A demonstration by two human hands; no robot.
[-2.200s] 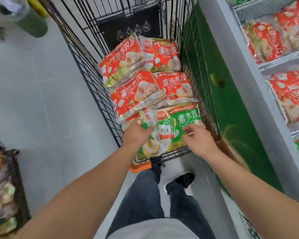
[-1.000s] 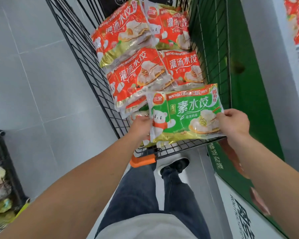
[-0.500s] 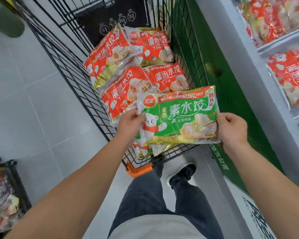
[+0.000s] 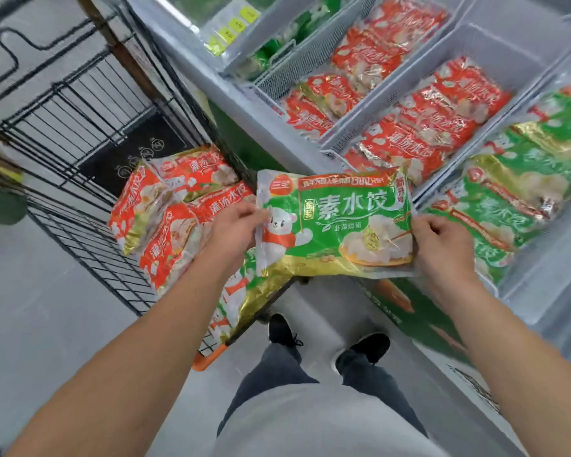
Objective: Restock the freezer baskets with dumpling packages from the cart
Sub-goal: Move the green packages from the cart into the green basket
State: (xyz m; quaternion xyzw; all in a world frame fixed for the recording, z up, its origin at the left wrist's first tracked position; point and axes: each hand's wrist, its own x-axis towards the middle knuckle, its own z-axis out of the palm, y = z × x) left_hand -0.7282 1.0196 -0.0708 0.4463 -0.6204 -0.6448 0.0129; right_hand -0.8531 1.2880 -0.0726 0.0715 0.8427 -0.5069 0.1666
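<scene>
At six o'clock I saw grey trousers and two black shoes (image 4: 365, 346) on the floor. Just beyond, my left hand (image 4: 233, 227) pinched the left edge of a green dumpling bag (image 4: 335, 224), fingers curled round it; my right hand (image 4: 440, 240) gripped the right edge likewise. The bag was held flat, face up, off any surface, between cart and freezer. At ten o'clock the black wire cart (image 4: 89, 239) held red bags (image 4: 165, 222) and another green one. From one to three o'clock the grey freezer baskets (image 4: 386, 94) lay open: green bags (image 4: 515, 192) at three, red bags at one and two.
</scene>
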